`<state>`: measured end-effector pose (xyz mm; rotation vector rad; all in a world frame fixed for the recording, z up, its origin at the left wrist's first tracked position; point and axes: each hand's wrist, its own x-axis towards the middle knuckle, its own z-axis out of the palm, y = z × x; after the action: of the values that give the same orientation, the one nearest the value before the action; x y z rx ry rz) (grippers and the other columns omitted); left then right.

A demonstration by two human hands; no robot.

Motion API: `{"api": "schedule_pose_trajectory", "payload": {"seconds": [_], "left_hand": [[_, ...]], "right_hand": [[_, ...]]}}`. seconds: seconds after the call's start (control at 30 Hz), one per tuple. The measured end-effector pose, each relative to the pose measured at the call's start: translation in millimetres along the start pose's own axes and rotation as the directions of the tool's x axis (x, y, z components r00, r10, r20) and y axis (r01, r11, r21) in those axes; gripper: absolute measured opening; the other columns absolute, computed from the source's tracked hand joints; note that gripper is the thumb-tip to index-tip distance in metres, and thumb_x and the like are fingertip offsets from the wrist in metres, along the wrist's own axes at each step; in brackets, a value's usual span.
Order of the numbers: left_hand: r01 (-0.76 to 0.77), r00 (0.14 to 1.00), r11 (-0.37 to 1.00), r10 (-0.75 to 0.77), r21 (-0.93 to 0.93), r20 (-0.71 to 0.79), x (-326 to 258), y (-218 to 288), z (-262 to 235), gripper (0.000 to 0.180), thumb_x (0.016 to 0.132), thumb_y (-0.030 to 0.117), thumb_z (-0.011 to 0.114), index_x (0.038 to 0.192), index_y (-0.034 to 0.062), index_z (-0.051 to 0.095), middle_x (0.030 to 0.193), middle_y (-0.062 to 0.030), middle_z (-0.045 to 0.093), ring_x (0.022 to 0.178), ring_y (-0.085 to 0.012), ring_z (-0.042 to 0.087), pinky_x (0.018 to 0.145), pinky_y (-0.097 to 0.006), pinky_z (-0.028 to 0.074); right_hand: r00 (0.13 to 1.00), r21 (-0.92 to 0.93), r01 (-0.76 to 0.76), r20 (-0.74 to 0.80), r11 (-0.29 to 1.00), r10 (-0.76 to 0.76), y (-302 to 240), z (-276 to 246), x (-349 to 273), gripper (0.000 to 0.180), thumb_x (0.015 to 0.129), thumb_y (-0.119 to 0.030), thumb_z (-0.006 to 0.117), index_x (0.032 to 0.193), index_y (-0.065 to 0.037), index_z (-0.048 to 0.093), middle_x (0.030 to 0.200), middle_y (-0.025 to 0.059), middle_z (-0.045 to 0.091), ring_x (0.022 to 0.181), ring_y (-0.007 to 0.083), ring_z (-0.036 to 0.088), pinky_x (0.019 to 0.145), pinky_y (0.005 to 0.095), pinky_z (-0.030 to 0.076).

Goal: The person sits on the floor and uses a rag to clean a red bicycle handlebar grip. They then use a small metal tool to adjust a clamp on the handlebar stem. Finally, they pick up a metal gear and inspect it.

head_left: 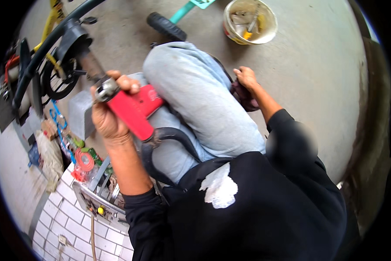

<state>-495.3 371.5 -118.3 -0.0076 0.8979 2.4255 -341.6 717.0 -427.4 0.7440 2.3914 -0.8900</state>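
Observation:
My left hand point(106, 104) is wrapped round a red metal frame piece point(132, 115) beside its silver clamp point(106, 90). A worn grey tube point(90, 64) runs from the clamp up to a black flared part point(73, 40). At the lower end of the red piece, a black curved loop point(147, 161) lies over my lap. My right hand point(247, 78) is beyond my knee, fingers curled, by a dark maroon thing point(247, 98) that may be a shoe. What those fingers hold, if anything, is hidden.
A white bucket point(271, 30) with tools stands ahead on the concrete floor. Left of it are a black wheel point(166, 26) and a turquoise frame point(182, 12). An open toolbox point(102, 211) sits on white tiles point(52, 213) at left, near a grey block point(81, 115) and tape rolls point(84, 159).

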Motion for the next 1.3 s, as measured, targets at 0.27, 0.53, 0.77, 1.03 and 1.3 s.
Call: {"api": "schedule_pose_trajectory", "payload": {"seconds": [0.27,0.53,0.77,1.03,1.3], "left_hand": [[-0.007,1.000,0.996,0.007,0.089,0.001,3.9,3.4,5.3,0.044,0.096,0.040,0.052,0.114,0.0005,0.050,0.086,-0.0068,0.055,0.079,-0.0187,0.050,0.090,-0.036,0.035],[-0.021,0.999,0.991,0.026,0.133,-0.035,5.7,2.3,11.6,0.040,0.094,0.039,0.057,0.106,0.0028,0.048,0.082,-0.0039,0.053,0.075,-0.0161,0.047,0.087,-0.034,0.036],[-0.030,0.999,0.990,0.036,0.138,-0.036,4.7,1.4,11.5,0.038,0.094,0.039,0.057,0.107,0.0037,0.049,0.081,-0.0029,0.052,0.074,-0.0154,0.048,0.086,-0.034,0.036],[0.008,0.998,0.993,-0.002,0.117,-0.056,8.6,4.5,10.7,0.041,0.085,0.026,0.070,0.110,0.0046,0.046,0.086,-0.0011,0.050,0.078,-0.0141,0.047,0.089,-0.033,0.036],[0.016,0.996,0.994,-0.006,0.106,-0.086,7.9,4.0,11.8,0.039,0.081,0.023,0.072,0.104,0.0058,0.046,0.082,0.0001,0.049,0.075,-0.0132,0.046,0.087,-0.032,0.035]], "right_hand": [[0.978,-0.021,-0.191,0.082,0.981,0.192,-8.8,-25.0,-7.9,0.034,0.085,-0.036,0.065,0.099,-0.004,0.067,0.103,0.0201,0.066,0.103,0.0354,0.062,0.087,0.0438,0.048],[0.980,0.006,-0.187,0.076,0.982,0.186,-6.8,-26.6,-0.3,0.033,0.082,-0.033,0.069,0.099,-0.005,0.067,0.103,0.0206,0.066,0.103,0.0357,0.062,0.087,0.0434,0.048],[0.990,-0.040,-0.106,0.089,0.993,0.110,-8.7,-24.5,2.3,0.032,0.081,-0.032,0.069,0.098,-0.004,0.067,0.104,0.0209,0.066,0.104,0.0367,0.061,0.088,0.0441,0.048],[0.966,-0.193,-0.208,-0.194,0.959,0.170,47.9,-52.3,-16.0,0.026,0.081,-0.023,0.066,0.100,-0.005,0.064,0.107,0.0211,0.063,0.102,0.0382,0.060,0.085,0.0454,0.050],[0.969,-0.172,-0.101,-0.240,0.980,0.057,85.1,-27.4,-65.0,0.022,0.084,-0.025,0.062,0.097,-0.008,0.064,0.090,0.0222,0.064,0.084,0.0403,0.063,0.073,0.0503,0.050]]}}
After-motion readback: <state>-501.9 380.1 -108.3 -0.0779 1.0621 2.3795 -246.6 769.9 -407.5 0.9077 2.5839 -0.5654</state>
